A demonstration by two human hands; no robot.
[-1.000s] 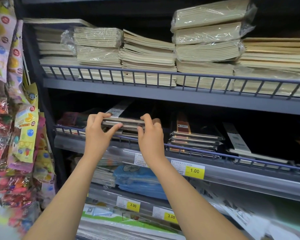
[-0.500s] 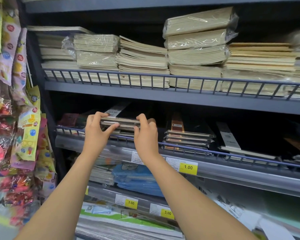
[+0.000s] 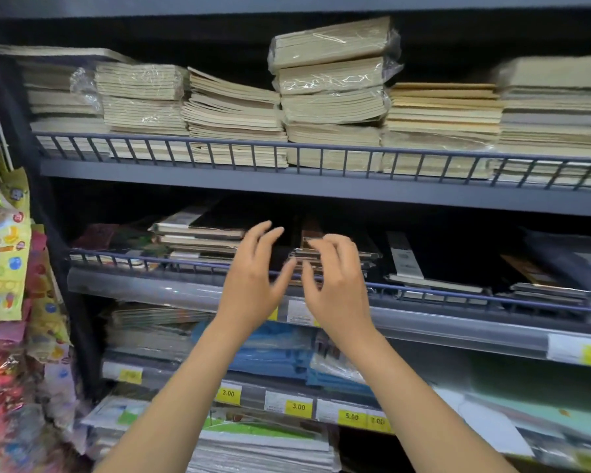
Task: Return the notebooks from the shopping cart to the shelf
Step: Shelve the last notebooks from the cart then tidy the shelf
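The notebooks point(image 3: 198, 235) lie flat, stacked on the middle shelf point(image 3: 133, 285), at 10 o'clock from my left hand point(image 3: 253, 278). Their page edges face me, running 9 to 3; the top cover's white band points back toward 1 o'clock. Both hands hold nothing, fingers loosely spread. A wire rail point(image 3: 144, 262) fronts the stack. My right hand point(image 3: 335, 285) hovers before a second stack point(image 3: 367, 256), contact unclear.

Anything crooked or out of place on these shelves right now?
Yes. On the upper shelf, the top plastic-wrapped bundle sits tilted on its pile. Below, the leftmost dark notebook stack lies skewed to the rail.
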